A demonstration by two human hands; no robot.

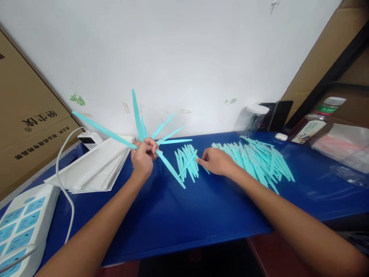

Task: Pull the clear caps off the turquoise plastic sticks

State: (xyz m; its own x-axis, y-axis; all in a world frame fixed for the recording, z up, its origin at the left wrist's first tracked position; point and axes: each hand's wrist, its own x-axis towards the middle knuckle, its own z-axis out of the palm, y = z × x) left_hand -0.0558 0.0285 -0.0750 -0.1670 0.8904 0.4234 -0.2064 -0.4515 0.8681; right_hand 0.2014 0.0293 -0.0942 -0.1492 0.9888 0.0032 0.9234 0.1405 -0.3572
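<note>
The left hand (pixel 142 159) clasps fanned sticks (pixel 100 128); right hand (pixel 217 161) touches pile (pixel 187 163).

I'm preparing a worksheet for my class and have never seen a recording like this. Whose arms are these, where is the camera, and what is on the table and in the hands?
There is no machine here. A person wears a camera on the head, so the single picture looks forward and down at their own two arms. The left hand grips a fanned bunch of turquoise sticks above the blue table. The right hand holds nothing; its fingertips touch a small pile of sticks. A bigger pile lies just beyond the right wrist. On the left lie a stack of white sheets and a power strip. A clear jar stands by the wall.
</note>
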